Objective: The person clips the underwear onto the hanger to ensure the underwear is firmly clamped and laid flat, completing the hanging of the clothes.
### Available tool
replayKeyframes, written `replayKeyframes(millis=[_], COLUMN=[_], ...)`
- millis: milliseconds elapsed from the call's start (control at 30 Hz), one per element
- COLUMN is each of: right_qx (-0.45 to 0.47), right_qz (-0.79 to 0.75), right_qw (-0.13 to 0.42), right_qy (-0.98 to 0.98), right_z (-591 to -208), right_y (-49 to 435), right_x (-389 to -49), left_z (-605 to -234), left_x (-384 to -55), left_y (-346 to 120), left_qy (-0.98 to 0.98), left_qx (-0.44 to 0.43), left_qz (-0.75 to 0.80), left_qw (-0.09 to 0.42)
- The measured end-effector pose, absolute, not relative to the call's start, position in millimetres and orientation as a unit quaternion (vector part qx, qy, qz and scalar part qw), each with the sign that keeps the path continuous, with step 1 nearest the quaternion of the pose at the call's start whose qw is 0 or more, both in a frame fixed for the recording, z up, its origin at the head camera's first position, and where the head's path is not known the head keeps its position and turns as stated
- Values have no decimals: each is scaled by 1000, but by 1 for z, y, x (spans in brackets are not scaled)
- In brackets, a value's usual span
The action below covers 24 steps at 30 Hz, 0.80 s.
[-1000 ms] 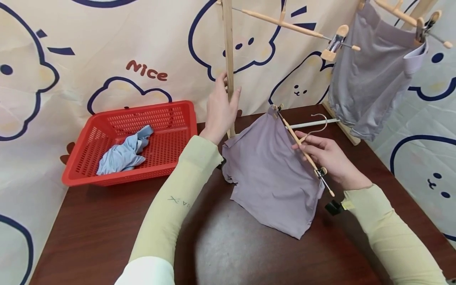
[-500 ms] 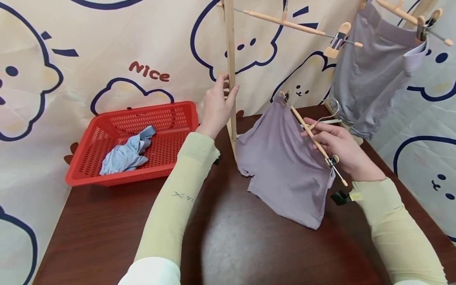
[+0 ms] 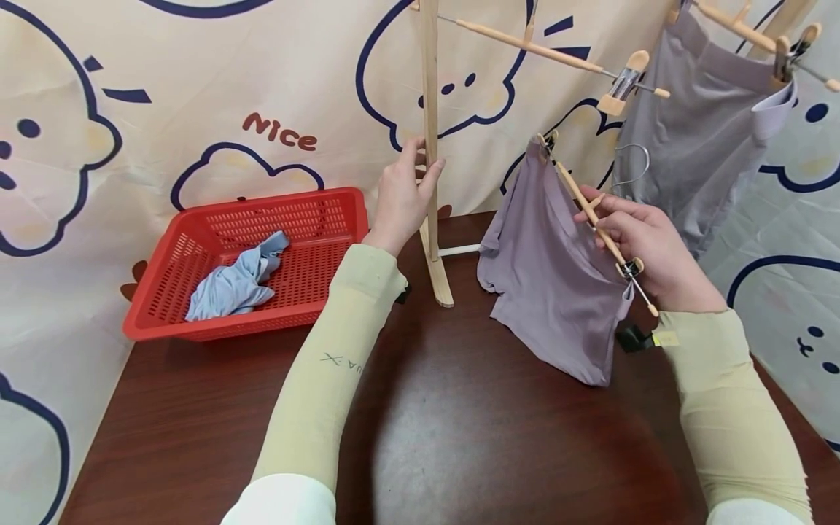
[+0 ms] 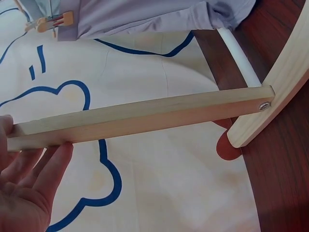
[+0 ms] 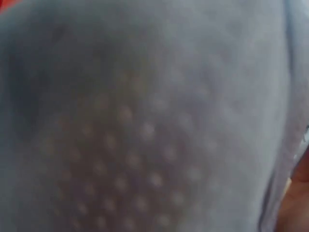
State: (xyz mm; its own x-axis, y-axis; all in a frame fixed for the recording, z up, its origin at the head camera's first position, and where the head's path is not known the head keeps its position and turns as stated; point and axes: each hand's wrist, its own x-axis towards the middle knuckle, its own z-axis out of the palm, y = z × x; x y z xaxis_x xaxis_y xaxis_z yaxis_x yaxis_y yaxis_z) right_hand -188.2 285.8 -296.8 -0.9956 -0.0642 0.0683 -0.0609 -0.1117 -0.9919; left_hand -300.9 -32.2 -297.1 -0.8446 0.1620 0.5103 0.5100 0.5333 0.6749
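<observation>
My left hand (image 3: 402,198) grips the wooden upright (image 3: 430,87) of a small clothes rack, thumb on one side and fingers on the other. The left wrist view shows this upright (image 4: 145,118) screwed to its foot. With my right hand (image 3: 656,244) I pinch a clip hanger (image 3: 571,182) near the middle of its bar. Lilac-grey shorts (image 3: 558,292) hang from its two clips, tilted, over the table. The wire hook (image 3: 646,164) points up, under the rack. Blurred grey cloth (image 5: 154,121) fills most of the right wrist view.
A red basket (image 3: 157,292) with crumpled light blue cloth (image 3: 232,284) stands at the left. On the rack hang a bare clip hanger (image 3: 525,44) and another with grey shorts (image 3: 695,124). A white crossbar (image 3: 459,250) runs low behind the held shorts.
My right hand has lifted the hanger and shorts up and to the right, uncovering the rack's foot. The left hand stays on the upright.
</observation>
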Motion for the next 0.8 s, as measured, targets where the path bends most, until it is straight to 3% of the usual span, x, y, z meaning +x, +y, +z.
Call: replayKeyframes(millis=[800], right_qx=[-50], right_qz=[-816], right_qw=[-20], right_qy=[575], right_z=[-232], right_y=[303], right_x=[-217], left_z=[-297], left_x=[-301], left_y=[-32], left_qy=[-854], left_qx=[-190], left_qz=[-445], left_qw=[190])
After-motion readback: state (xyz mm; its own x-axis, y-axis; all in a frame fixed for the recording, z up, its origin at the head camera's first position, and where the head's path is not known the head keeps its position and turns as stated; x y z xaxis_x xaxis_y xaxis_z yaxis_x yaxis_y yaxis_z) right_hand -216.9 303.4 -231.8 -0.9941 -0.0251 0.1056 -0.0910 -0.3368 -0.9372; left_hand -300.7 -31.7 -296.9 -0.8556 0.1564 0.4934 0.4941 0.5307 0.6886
